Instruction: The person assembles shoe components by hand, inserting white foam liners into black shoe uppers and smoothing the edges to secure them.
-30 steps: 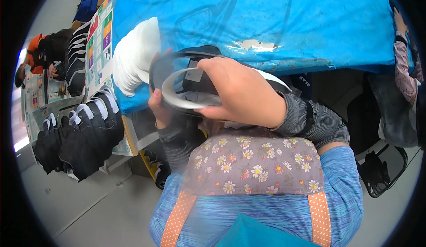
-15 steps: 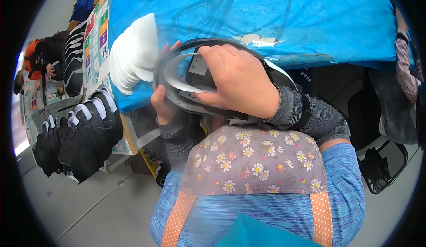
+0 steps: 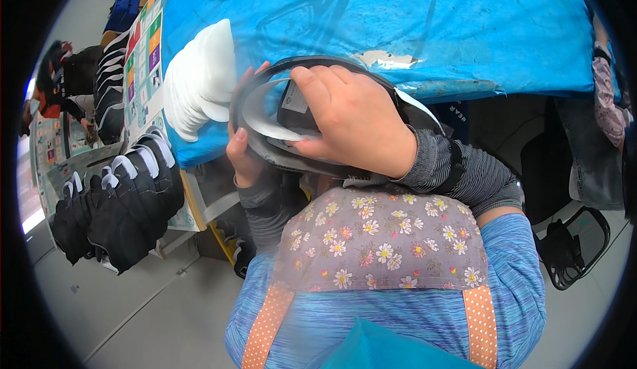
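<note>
A black shoe upper (image 3: pixel 325 64) lies on its side between my hands, at the table's front edge. Inside its opening a thin white sheet (image 3: pixel 262 114) bends in a U shape, and a grey label (image 3: pixel 295 97) shows on the black lining. My right hand (image 3: pixel 361 120) reaches into the opening, closed, its index finger and thumb at the two ends of the white sheet. Wrapped round the outside at the left end is my left hand (image 3: pixel 242 157), thumb in front and fingers behind; part of it is hidden by the shoe.
White curved sheets (image 3: pixel 202 80) lie fanned on the blue table cover (image 3: pixel 398 11) to the left. Several black shoes with white trim (image 3: pixel 133 196) stand on a rack at left. A black chair (image 3: pixel 570 249) is at right. Another person (image 3: pixel 56 80) works far left.
My right hand has shifted very slightly left, with the white sheet in the shoe moving a little too. My left hand stays put. The person at far left has leaned and moved an arm.
</note>
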The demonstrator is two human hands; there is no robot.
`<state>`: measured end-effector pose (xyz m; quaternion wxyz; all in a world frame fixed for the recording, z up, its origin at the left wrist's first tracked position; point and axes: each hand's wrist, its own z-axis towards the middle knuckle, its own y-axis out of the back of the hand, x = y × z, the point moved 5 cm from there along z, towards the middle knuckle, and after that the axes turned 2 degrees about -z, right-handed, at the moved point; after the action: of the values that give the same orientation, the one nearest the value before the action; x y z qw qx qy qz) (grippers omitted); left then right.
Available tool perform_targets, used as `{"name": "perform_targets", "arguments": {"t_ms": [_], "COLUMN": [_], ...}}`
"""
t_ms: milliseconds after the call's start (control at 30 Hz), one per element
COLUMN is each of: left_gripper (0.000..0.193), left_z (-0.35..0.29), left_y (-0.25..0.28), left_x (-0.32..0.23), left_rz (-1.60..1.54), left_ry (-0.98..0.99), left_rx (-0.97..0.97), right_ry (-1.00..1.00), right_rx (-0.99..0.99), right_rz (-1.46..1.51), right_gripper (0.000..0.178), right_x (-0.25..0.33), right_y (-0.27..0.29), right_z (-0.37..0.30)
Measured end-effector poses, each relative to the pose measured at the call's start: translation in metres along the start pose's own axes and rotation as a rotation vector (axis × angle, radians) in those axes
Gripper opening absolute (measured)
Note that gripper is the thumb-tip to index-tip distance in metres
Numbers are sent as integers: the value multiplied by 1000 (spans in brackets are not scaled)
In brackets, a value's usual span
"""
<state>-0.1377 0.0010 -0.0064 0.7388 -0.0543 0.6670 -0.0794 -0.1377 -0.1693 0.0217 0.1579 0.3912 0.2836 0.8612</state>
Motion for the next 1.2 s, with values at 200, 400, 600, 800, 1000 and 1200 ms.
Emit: {"name": "perform_targets", "arguments": {"t_ms": [200,400,600,800,1000,1200], "left_gripper": [98,100,87,49,31,22], "left_z": [-1,0,1,19,34,37], "left_y": [1,3,28,-5,-12,-18], "left_x": [1,1,-20,-73,-69,-65], "left_rz": [-11,69,474,917,1278,1406], "left_ry": [13,-18,-143,48,108,73], "left_rx": [9,26,127,255,331,362], "right_ry": [-22,-18,-2,30,61,83], "right_rx": [-28,-65,-25,3,29,30], "right_rz": [40,63,48,10,14,8], "right_gripper": [77,74,67,61,61,61], "right_x": [-1,-3,-4,-3,-1,-2], "right_y": [-1,-2,-4,-5,-13,-14], "right_z": [0,-2,-2,-3,-3,-3]}}
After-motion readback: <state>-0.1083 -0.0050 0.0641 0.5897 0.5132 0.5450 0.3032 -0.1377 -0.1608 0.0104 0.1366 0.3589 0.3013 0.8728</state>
